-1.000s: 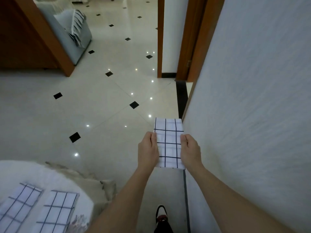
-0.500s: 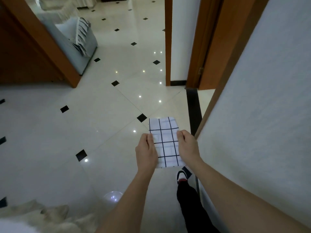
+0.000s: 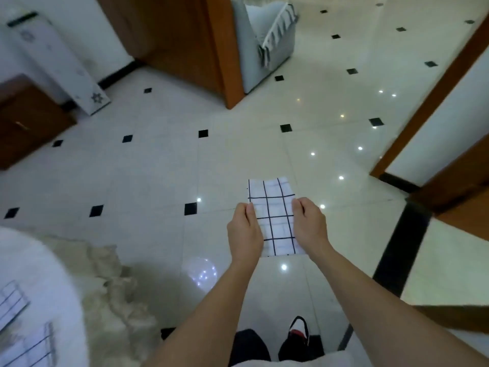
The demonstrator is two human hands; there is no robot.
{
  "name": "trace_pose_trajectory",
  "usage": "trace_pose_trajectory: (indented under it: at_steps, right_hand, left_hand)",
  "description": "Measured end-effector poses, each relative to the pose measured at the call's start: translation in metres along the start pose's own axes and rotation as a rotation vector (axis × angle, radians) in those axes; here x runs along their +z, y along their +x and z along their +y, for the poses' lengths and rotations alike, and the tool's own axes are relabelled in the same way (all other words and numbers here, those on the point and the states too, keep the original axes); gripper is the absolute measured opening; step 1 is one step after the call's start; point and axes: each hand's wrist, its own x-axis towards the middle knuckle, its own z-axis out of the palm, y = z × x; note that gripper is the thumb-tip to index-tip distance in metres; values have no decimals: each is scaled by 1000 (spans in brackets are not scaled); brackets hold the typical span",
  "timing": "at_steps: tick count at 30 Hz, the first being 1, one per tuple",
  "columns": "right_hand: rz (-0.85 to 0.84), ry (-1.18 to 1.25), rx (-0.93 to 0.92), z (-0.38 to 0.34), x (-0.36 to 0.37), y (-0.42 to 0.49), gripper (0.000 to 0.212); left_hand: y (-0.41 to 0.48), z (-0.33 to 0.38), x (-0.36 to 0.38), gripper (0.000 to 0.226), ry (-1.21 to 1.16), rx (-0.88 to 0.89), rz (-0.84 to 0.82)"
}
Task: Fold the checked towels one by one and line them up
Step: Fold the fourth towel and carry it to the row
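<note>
Pinching the folded towel (image 3: 275,215) by its two long edges with left hand (image 3: 244,231) and right hand (image 3: 309,226), thumbs on top, fingers tucked out of sight below. Held flat and taut in mid-air, out over the tiled floor (image 3: 158,181), touching nothing but the hands. Folded down to a narrow rectangle already, so probably finished with the folding on this one and just waiting to be laid. Down on the white fluffy surface (image 3: 39,260), set back from its rounded edge: one laid towel (image 3: 12,300) and a second laid towel (image 3: 29,348) just beside it, both checked, blurred and cut off by the frame. So, by the look of it, two in the row, a third in hand, yet to be carried across and set alongside. No telling whether more unfolded ones wait out of view.
</note>
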Motion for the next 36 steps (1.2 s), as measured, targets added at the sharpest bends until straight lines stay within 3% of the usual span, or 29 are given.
trace_pose_trajectory:
  at_steps: [4, 11, 25, 36]
  right_hand:
    - [-214, -53, -102, -36, 71, 36, 36]
    - [-446, -86, -231, -91, 189, 50, 36]
    - [-614, -184, -322, -222, 473, 94, 33]
    - [-869, -223, -460, -294, 640, 93, 35]
  left_hand:
    - [47, -22, -42, 37, -26, -129, 202]
    - [106, -71, -122, 35, -16, -252, 428]
    - [298, -166, -317, 32, -49, -381, 598]
    - [370, -236, -427, 33, -71, -525, 819]
